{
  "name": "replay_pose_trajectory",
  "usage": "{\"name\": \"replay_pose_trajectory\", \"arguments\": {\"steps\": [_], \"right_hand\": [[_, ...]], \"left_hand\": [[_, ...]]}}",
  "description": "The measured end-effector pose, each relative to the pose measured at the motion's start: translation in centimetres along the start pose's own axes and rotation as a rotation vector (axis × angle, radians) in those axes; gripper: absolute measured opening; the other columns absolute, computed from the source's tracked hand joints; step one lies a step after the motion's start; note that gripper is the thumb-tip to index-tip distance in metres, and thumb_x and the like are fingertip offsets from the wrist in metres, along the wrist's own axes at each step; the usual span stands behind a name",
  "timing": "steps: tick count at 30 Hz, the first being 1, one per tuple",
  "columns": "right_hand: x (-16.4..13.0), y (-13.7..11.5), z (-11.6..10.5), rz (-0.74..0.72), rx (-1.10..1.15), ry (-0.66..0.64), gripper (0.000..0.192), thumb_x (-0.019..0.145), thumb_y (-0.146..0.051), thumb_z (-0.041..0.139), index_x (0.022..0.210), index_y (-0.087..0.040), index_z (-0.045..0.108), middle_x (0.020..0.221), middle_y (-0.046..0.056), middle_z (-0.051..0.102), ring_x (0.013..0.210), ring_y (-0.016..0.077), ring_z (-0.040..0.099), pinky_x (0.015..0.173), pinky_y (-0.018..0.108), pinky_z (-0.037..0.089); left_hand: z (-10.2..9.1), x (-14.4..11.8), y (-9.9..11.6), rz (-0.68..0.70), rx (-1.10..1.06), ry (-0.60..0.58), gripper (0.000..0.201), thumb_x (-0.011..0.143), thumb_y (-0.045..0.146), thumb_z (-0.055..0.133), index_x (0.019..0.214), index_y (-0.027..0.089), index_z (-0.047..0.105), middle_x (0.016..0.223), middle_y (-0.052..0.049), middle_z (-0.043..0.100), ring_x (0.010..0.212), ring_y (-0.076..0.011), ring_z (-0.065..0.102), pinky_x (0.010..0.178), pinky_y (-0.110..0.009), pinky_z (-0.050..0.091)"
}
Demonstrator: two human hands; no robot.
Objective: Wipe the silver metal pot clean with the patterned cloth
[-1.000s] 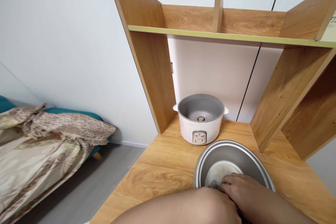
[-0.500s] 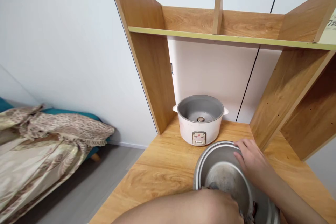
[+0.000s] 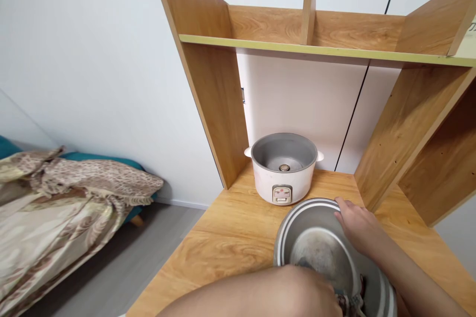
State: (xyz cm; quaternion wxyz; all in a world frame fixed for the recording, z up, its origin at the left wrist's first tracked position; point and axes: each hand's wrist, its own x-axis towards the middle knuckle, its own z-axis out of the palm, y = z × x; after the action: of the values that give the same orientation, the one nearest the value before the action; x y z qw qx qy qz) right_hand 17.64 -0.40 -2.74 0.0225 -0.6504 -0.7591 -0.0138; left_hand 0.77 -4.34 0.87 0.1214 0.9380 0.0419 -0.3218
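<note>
A grey metal inner pot (image 3: pixel 286 233) with a ridged rim lies in front of me on the wooden desk, its inside showing a worn, whitish bottom. My right hand (image 3: pixel 355 220) rests on its upper right rim, thumb inside and fingers over the edge. Reaching in from the lower left, my left hand (image 3: pixel 303 290) is closed inside the pot, its fingers mostly hidden. A crumpled, dark patterned cloth (image 3: pixel 351 302) sticks out from under it. Behind the pot stands a white rice cooker body (image 3: pixel 282 185), lidless, with its round heating centre visible.
A wooden shelf unit (image 3: pixel 282 47) rises over the back of the desk (image 3: pixel 223 237), with upright side panels left and right. To the left, beyond the desk edge, is a bed (image 3: pixel 74 208) with a patterned cover. White wall panels (image 3: pixel 111 59) stand behind.
My left hand has shifted slightly within the pot, and more of the cloth shows at its right. My right hand has slid a little to the right along the rim.
</note>
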Motion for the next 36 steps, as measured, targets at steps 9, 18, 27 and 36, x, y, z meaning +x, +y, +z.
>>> {"name": "replay_pose_trajectory", "arguments": {"steps": [9, 18, 27, 36], "right_hand": [[-0.2, -0.1, 0.1, 0.025, -0.045, -0.028, 0.023, 0.1, -0.029, 0.034, 0.112, -0.02, 0.051, 0.105, 0.011, 0.068, 0.086, 0.0248, 0.067, 0.063, 0.031, 0.032], [-0.1, -0.1, 0.3, 0.021, -0.055, -0.02, 0.024, 0.1, -0.028, 0.034, 0.115, -0.02, 0.051, 0.106, 0.011, 0.068, 0.086, 0.0245, 0.068, 0.062, 0.03, 0.033], [-0.3, -0.3, -0.2, 0.025, -0.051, -0.03, 0.022, 0.1, -0.027, 0.034, 0.112, -0.019, 0.051, 0.104, 0.01, 0.068, 0.086, 0.0253, 0.068, 0.061, 0.031, 0.031], [-0.2, -0.3, -0.1, 0.033, -0.035, -0.047, 0.022, 0.1, -0.029, 0.033, 0.109, -0.02, 0.051, 0.104, 0.01, 0.067, 0.087, 0.0244, 0.067, 0.063, 0.031, 0.034]], "left_hand": [[-0.8, -0.6, 0.6, -0.046, -0.008, 0.011, 0.023, 0.084, 0.024, 0.055, 0.091, 0.01, 0.073, 0.078, -0.01, 0.074, 0.062, -0.0202, 0.067, 0.042, -0.03, 0.04], [0.8, 0.9, -0.4, 0.007, 0.027, 0.043, 0.022, 0.082, 0.024, 0.055, 0.092, 0.013, 0.071, 0.072, -0.008, 0.073, 0.052, -0.0183, 0.062, 0.043, -0.031, 0.041], [0.8, 0.7, -0.5, 0.014, 0.004, 0.048, 0.018, 0.082, 0.023, 0.055, 0.078, 0.013, 0.07, 0.069, -0.008, 0.072, 0.057, -0.0181, 0.065, 0.052, -0.03, 0.045], [0.7, 0.9, -0.3, 0.013, 0.013, 0.029, 0.018, 0.081, 0.022, 0.055, 0.074, 0.013, 0.069, 0.065, -0.008, 0.071, 0.052, -0.0181, 0.062, 0.047, -0.03, 0.042]]}}
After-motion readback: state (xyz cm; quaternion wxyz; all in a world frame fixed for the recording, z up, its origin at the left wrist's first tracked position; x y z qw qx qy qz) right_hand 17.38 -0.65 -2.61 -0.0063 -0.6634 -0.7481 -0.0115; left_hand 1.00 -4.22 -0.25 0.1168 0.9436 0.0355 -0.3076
